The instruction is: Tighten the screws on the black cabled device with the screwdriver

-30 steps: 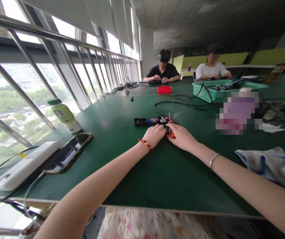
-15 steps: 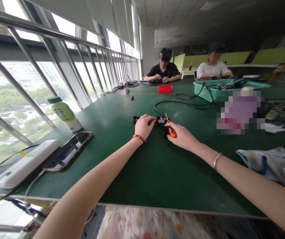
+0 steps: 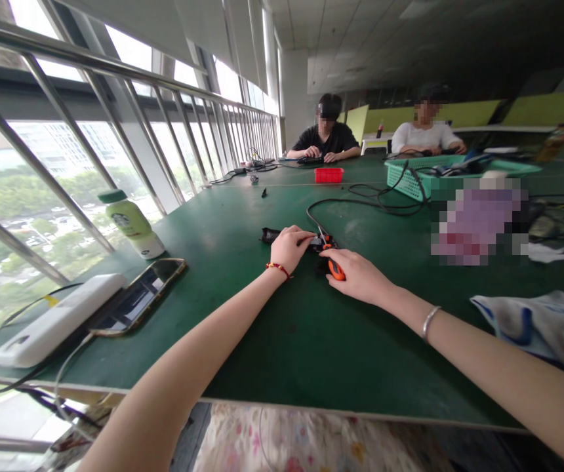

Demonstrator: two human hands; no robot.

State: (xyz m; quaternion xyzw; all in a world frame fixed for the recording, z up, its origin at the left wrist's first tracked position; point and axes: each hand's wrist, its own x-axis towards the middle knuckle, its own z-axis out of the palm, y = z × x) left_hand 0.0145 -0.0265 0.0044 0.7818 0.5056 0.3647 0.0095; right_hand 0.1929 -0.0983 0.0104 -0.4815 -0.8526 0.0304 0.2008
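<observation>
My left hand point(image 3: 288, 250) grips a long black device point(image 3: 271, 235) lying on the green table, its fingertips pressed on the middle of it. The device's right part looks opened up, with small inner parts too fine to name. In my right hand point(image 3: 358, 275) is a screwdriver with an orange and black handle point(image 3: 336, 269). Its metal shaft points away from me over the device's right end. Whether the tip touches a part, I cannot make out. From the device's right end a black cable point(image 3: 337, 201) runs off toward the back.
On the left are a phone point(image 3: 139, 298), a white power strip point(image 3: 58, 321) and a green-capped bottle point(image 3: 134, 226). A red box point(image 3: 328, 175), a teal basket point(image 3: 404, 181) and a cloth point(image 3: 542, 321) occupy the back and right. Two people point(image 3: 326, 134) sit across the table.
The screwdriver in my right hand has shifted slightly left and its shaft now leans further left over the device. My left hand stays on the device.
</observation>
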